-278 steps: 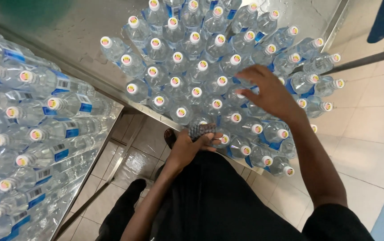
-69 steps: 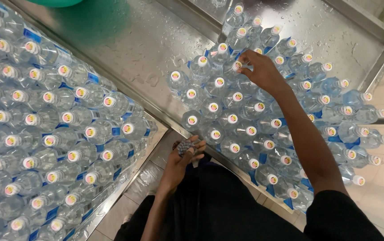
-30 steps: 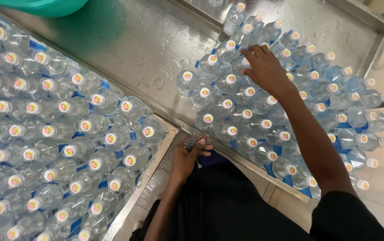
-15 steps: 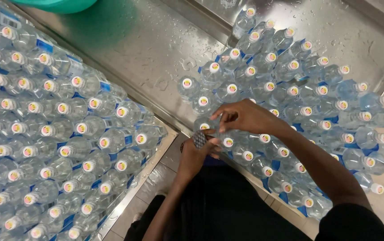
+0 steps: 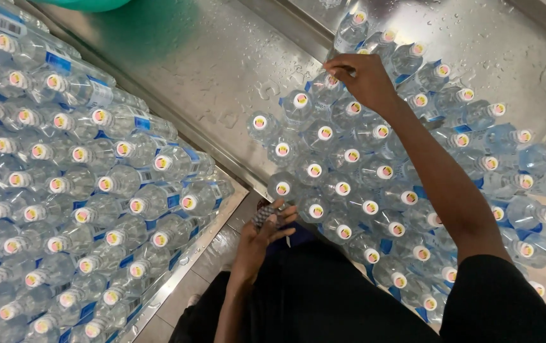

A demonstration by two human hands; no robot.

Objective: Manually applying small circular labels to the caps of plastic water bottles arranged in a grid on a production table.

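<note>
My right hand [image 5: 363, 79] reaches out over a cluster of upright clear water bottles [image 5: 374, 171] with white caps on a wet steel table [image 5: 222, 70]. Its fingertips pinch at the cap of one bottle [image 5: 331, 81] near the far side of the cluster. My left hand [image 5: 261, 236] stays close to my body at the table's edge, curled around a small bundle of grey sleeves or seals [image 5: 264, 213]. Blue labels wrap the bottles.
A second, larger mass of capped bottles [image 5: 76, 190] fills the left steel table. A green basin [image 5: 88, 4] shows at the top edge. A tiled floor gap [image 5: 215, 254] runs between the tables. My dark clothing fills the bottom.
My right hand, which was down by the left hand half a second ago, has moved out to a bottle cap at the far side of the cluster. The left hand stays in place.
</note>
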